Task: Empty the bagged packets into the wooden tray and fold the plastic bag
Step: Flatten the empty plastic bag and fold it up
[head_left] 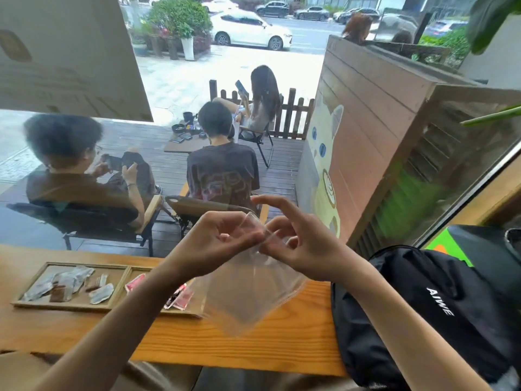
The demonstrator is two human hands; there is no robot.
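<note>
Both hands (262, 241) pinch plastic bag (248, 294) top edge, above wooden tray (70, 306) rt end.

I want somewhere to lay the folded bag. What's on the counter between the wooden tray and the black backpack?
Head view: bare counter, with only the held plastic bag hanging above it.
</note>
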